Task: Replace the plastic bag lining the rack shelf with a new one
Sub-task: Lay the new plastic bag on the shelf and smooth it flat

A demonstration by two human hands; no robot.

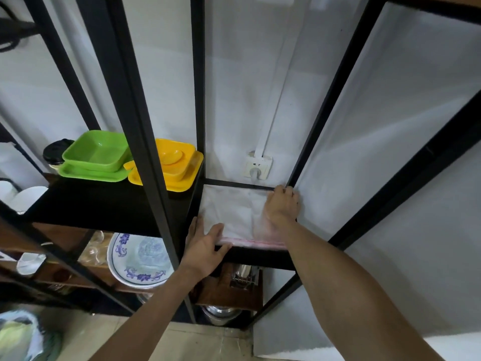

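A clear plastic bag with a pink strip along its near edge lies flat over the narrow black rack shelf. My left hand rests at the shelf's front left corner, thumb on the bag's near edge and fingers along the left side. My right hand lies palm down on the bag at the far right corner, fingertips against the back rail and the black upright. Both hands press on the bag rather than closing around it.
A wider black shelf to the left carries green dishes and yellow dishes. Below are patterned plates and metal cookware. A wall socket sits behind the shelf. Black uprights frame the narrow bay.
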